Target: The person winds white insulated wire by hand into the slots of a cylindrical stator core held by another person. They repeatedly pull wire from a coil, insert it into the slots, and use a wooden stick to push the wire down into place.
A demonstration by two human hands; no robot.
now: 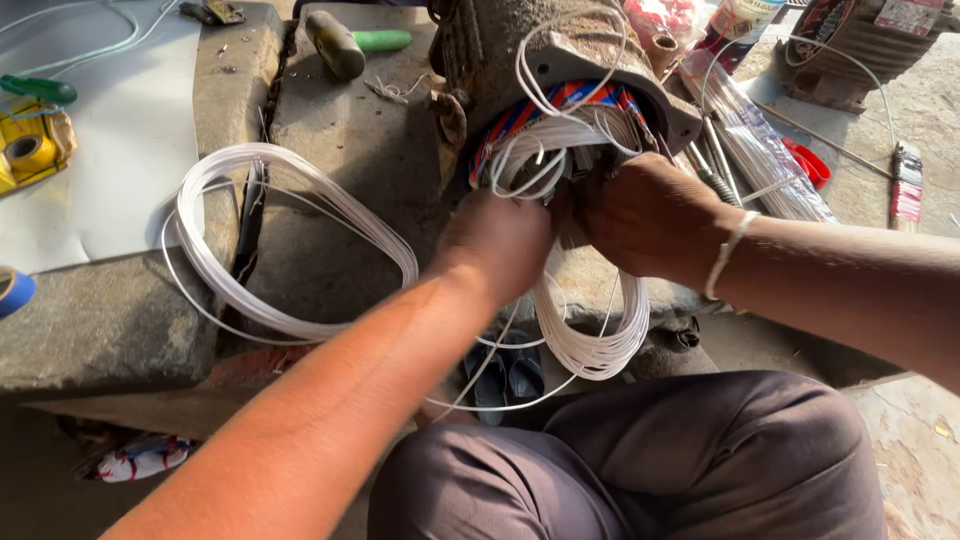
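Both hands work at the open end of the electric motor stator (560,60), which rests on the stone tabletop (330,150). The left hand (500,240) is closed around a bundle of white winding wire (545,150) at the mouth of the stator, and the right hand (645,210) grips the same bundle from the other side, fingers curled in against the core. One coil loop (590,340) hangs below the hands over the person's knee, and a larger wire loop (280,240) lies flat on the tabletop to the left. Red and blue insulation sleeves (540,105) show inside the bore. For this step, judged from the frame: keep the strands parallel and untwisted, feed a few turns at a time into the slot, and support the hanging loop so its weight does not kink the wire. Avoid dragging the enamel across the core edge. A green-handled tool (355,45) and a yellow tape roll (30,150) lie well apart from the work.
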